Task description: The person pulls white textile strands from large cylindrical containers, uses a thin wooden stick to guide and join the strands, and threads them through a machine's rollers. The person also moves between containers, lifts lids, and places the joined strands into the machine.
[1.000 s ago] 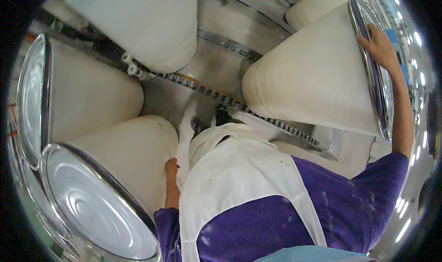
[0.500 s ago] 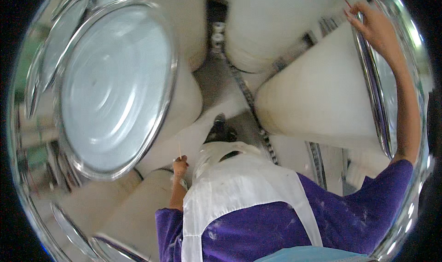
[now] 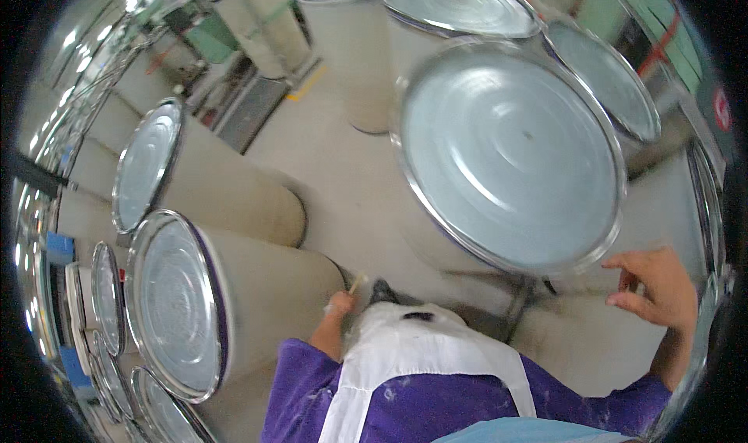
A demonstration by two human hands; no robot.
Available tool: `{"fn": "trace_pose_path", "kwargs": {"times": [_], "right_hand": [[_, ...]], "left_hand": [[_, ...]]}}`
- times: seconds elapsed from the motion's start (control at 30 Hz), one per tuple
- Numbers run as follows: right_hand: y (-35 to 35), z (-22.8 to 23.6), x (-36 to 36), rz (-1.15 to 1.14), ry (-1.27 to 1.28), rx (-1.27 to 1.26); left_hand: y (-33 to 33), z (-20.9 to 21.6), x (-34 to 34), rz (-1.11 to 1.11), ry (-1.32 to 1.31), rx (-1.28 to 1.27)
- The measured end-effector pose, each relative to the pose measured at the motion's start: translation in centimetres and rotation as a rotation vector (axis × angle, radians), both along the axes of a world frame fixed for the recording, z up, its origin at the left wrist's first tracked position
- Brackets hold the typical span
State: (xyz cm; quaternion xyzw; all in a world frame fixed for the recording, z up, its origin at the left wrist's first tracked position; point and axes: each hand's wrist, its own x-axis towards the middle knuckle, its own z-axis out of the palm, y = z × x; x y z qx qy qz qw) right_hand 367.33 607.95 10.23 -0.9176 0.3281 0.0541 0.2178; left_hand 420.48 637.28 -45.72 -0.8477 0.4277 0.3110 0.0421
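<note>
My left hand (image 3: 340,303) is closed around a thin pale stick (image 3: 358,283) that points up past my fingers. It hangs low beside my white apron (image 3: 436,342), close to the base of a tall off-white can (image 3: 265,303) with a shiny rim. Over on the right, my right hand (image 3: 654,287) is raised with thumb and forefinger apart. I see nothing between them. Just ahead of that hand is the metal rim of a large can with a pale blue round top (image 3: 506,151); fingers and rim appear not to touch.
Another off-white can (image 3: 226,178) stands at left, with several more lids at the lower left. Further cans, such as one with a round top (image 3: 460,3), stand at the back. Pale floor (image 3: 335,162) runs between them. A yellow floor stripe (image 3: 308,83) lies at far left.
The view has swung round, and the large blue-topped can now shows at right instead of left. My right hand has come down from beside a can rim. The stick stays in my left hand.
</note>
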Motion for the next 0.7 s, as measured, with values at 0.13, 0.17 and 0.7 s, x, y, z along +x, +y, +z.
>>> {"fn": "trace_pose_path", "kwargs": {"times": [0.13,0.17,0.7], "right_hand": [[-0.3,1.2,14.9,0.138,-0.04,-0.109],[-0.8,1.5,17.8,0.192,-0.04,-0.146],[-32.3,0.2,74.8,0.492,-0.728,-0.295]], "left_hand": [[-6.4,2.5,10.9,0.319,0.089,-0.125],[-7.7,3.6,13.2,0.314,0.104,-0.163],[-33.7,10.6,59.4,0.427,0.322,-0.511]]}}
